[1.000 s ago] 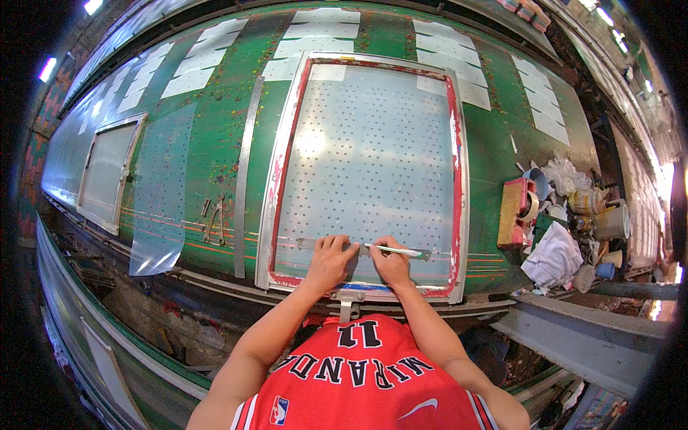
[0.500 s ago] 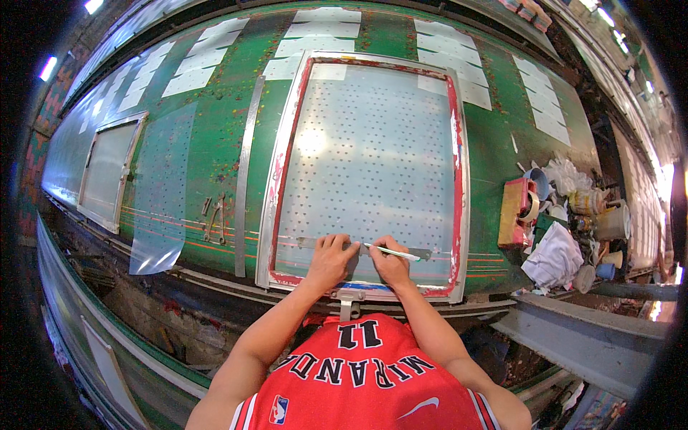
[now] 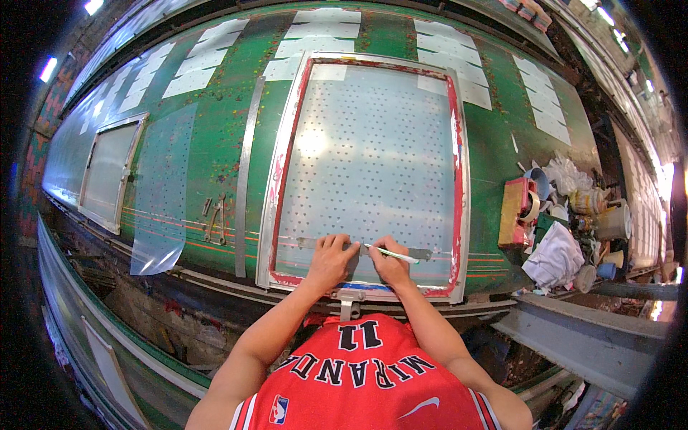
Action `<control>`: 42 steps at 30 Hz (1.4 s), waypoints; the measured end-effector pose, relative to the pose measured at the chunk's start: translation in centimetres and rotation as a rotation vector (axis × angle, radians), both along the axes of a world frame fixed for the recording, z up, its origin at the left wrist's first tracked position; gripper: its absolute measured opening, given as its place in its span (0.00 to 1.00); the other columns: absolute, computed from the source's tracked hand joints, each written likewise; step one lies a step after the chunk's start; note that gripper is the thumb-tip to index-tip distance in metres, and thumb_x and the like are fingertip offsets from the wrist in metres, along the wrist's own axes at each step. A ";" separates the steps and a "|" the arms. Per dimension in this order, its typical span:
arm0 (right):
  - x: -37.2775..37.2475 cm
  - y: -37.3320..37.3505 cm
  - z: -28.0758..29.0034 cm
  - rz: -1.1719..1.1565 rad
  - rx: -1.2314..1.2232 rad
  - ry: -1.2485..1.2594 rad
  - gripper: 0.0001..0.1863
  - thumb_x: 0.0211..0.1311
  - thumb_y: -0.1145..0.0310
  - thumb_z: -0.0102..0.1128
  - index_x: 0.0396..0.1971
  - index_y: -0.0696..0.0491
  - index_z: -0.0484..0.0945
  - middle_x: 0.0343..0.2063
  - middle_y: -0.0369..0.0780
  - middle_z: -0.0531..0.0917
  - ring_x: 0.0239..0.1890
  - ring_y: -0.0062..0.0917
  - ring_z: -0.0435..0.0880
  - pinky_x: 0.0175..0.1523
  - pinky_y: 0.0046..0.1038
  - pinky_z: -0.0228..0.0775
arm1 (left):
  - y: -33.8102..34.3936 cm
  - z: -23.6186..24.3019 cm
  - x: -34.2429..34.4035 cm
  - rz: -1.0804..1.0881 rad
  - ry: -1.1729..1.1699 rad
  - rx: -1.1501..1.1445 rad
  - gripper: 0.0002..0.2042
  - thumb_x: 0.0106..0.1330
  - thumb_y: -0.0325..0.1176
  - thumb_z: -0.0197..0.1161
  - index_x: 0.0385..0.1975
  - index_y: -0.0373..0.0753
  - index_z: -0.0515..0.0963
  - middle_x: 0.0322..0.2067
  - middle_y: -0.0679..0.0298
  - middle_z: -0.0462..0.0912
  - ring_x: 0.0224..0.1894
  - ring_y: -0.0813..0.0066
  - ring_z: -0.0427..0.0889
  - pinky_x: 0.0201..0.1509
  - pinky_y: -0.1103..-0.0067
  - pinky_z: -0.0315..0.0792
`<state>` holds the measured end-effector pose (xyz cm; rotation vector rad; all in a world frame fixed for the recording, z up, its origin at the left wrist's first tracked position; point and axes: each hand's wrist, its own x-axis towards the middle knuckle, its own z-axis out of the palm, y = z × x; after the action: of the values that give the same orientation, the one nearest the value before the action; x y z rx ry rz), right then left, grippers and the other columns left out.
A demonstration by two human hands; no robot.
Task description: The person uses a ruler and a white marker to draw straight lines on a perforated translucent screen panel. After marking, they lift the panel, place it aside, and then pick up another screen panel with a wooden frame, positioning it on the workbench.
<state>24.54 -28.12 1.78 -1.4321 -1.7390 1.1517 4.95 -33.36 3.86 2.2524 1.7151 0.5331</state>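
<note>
Lettering (image 3: 358, 372), number (image 3: 369, 334), logos (image 3: 279, 410) on red jersey (image 3: 344, 407)

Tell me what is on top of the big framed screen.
A grey strip lies across its near end; the left hand rests on it, the right hand holds a pen. The hands cover the strip's middle, which can't be seen.

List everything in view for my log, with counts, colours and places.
Table: one, green, beneath the frames
Large frame: one, silver with red edging, centre
Small frame: one, pale, far left
Loose sheet: one, translucent, heart-patterned, left
Metal strip: one, grey, left of large frame
Wrenches: at least two, dull metal, left
White papers: many, white, far side
Cloth: one, white, right clutter
Straightedge: one, grey, under left hand
Pen: one, white-green, in right hand
Left hand: one, bare, on straightedge
Right hand: one, bare, gripping pen
</note>
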 end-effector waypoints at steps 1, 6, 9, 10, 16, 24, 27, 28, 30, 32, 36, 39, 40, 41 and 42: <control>0.0 0.0 0.0 0.010 0.010 -0.006 0.08 0.61 0.66 0.66 0.33 0.55 0.80 0.23 0.45 0.85 0.25 0.36 0.85 0.34 0.37 0.75 | 0.0 0.0 0.0 0.001 0.002 0.005 0.27 0.48 0.25 0.68 0.54 0.44 0.80 0.49 0.58 0.75 0.55 0.56 0.74 0.60 0.60 0.65; 0.1 0.0 0.0 0.009 0.019 -0.023 0.09 0.61 0.65 0.66 0.33 0.55 0.81 0.22 0.45 0.84 0.25 0.37 0.85 0.33 0.37 0.75 | 0.0 0.1 0.0 -0.002 -0.009 0.012 0.28 0.47 0.24 0.69 0.54 0.44 0.79 0.50 0.59 0.75 0.55 0.56 0.74 0.59 0.60 0.65; 0.1 0.0 -0.1 0.039 0.029 0.012 0.09 0.61 0.65 0.66 0.33 0.55 0.81 0.22 0.45 0.84 0.25 0.37 0.85 0.33 0.37 0.74 | 0.0 0.1 0.1 0.000 -0.008 0.011 0.28 0.47 0.24 0.69 0.54 0.44 0.79 0.49 0.59 0.75 0.55 0.56 0.74 0.59 0.61 0.65; 0.1 0.0 -0.1 0.032 0.048 -0.012 0.09 0.61 0.65 0.67 0.33 0.55 0.81 0.22 0.45 0.84 0.25 0.37 0.85 0.33 0.38 0.75 | 0.1 0.0 0.1 0.001 -0.003 0.012 0.28 0.47 0.24 0.69 0.54 0.45 0.79 0.49 0.59 0.75 0.55 0.56 0.74 0.59 0.61 0.65; 0.2 -0.2 0.0 0.014 -0.007 -0.022 0.09 0.60 0.66 0.67 0.34 0.55 0.82 0.24 0.46 0.85 0.26 0.38 0.86 0.35 0.37 0.76 | 0.1 0.0 0.1 -0.004 0.003 0.030 0.27 0.48 0.24 0.68 0.54 0.45 0.79 0.49 0.59 0.75 0.55 0.57 0.74 0.59 0.61 0.65; 0.2 -0.1 0.2 -0.019 -0.078 0.026 0.09 0.60 0.65 0.67 0.34 0.55 0.82 0.25 0.45 0.86 0.29 0.37 0.88 0.36 0.36 0.77 | 0.1 0.1 0.1 0.002 0.010 0.038 0.26 0.49 0.24 0.67 0.53 0.45 0.80 0.49 0.59 0.75 0.55 0.57 0.74 0.59 0.61 0.66; 0.1 -0.1 0.2 0.005 -0.010 -0.014 0.09 0.60 0.65 0.68 0.34 0.55 0.82 0.25 0.46 0.86 0.29 0.37 0.88 0.37 0.36 0.77 | 0.0 0.1 0.0 0.003 0.018 0.015 0.27 0.49 0.24 0.68 0.54 0.45 0.80 0.49 0.59 0.76 0.55 0.57 0.74 0.59 0.61 0.66; 0.1 -0.1 0.2 0.008 -0.030 -0.010 0.09 0.60 0.65 0.68 0.34 0.55 0.82 0.25 0.46 0.86 0.29 0.37 0.88 0.37 0.36 0.77 | 0.0 0.1 0.0 0.005 0.020 -0.003 0.27 0.50 0.25 0.68 0.55 0.46 0.81 0.49 0.59 0.76 0.55 0.57 0.74 0.59 0.61 0.65; 0.1 -0.1 0.2 0.008 -0.085 0.009 0.09 0.60 0.65 0.68 0.34 0.55 0.82 0.25 0.46 0.86 0.29 0.37 0.88 0.37 0.36 0.77 | 0.0 0.1 0.1 0.004 0.017 -0.024 0.27 0.50 0.25 0.68 0.56 0.47 0.81 0.50 0.59 0.76 0.55 0.56 0.74 0.60 0.60 0.65; 0.2 0.0 0.1 0.004 -0.038 -0.004 0.10 0.59 0.65 0.68 0.34 0.55 0.82 0.25 0.46 0.86 0.29 0.38 0.88 0.37 0.36 0.77 | 0.0 0.1 0.0 0.002 0.002 -0.019 0.28 0.49 0.25 0.69 0.56 0.46 0.81 0.50 0.59 0.76 0.55 0.56 0.74 0.60 0.60 0.65; 0.1 -0.1 0.0 0.031 -0.020 -0.001 0.09 0.59 0.65 0.67 0.33 0.55 0.81 0.25 0.47 0.86 0.29 0.38 0.88 0.37 0.37 0.77 | 0.0 0.0 0.0 0.002 0.016 -0.022 0.28 0.49 0.25 0.69 0.56 0.46 0.81 0.50 0.59 0.76 0.55 0.56 0.74 0.60 0.60 0.65; 0.2 0.0 0.0 -0.013 -0.046 -0.022 0.09 0.58 0.66 0.67 0.33 0.56 0.81 0.25 0.47 0.86 0.28 0.39 0.88 0.36 0.37 0.77 | 0.0 0.0 0.0 0.005 0.009 -0.023 0.27 0.50 0.25 0.68 0.55 0.46 0.81 0.50 0.59 0.76 0.55 0.56 0.74 0.60 0.60 0.65; 0.1 -0.1 0.0 0.014 -0.005 -0.013 0.09 0.58 0.66 0.67 0.33 0.56 0.81 0.25 0.47 0.86 0.28 0.38 0.88 0.36 0.37 0.77 | 0.0 0.0 0.0 0.006 0.011 -0.023 0.27 0.50 0.25 0.68 0.55 0.46 0.81 0.49 0.59 0.77 0.55 0.56 0.74 0.60 0.60 0.65; 0.1 -0.1 0.0 0.025 0.017 0.003 0.09 0.59 0.66 0.67 0.33 0.56 0.81 0.25 0.47 0.86 0.28 0.38 0.88 0.36 0.37 0.77 | 0.0 -0.1 0.0 0.006 0.009 -0.018 0.26 0.51 0.26 0.67 0.55 0.46 0.81 0.49 0.59 0.77 0.55 0.56 0.74 0.60 0.60 0.65; 0.0 -0.1 0.0 0.034 0.009 0.027 0.09 0.59 0.66 0.67 0.33 0.56 0.81 0.25 0.47 0.86 0.28 0.38 0.88 0.36 0.37 0.77 | 0.0 -0.1 0.0 0.004 0.008 -0.003 0.26 0.50 0.25 0.67 0.55 0.46 0.81 0.49 0.59 0.76 0.55 0.56 0.74 0.59 0.60 0.65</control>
<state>24.55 -28.27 1.79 -1.3807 -1.7538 1.1741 4.98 -33.36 3.76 2.2521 1.7238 0.5231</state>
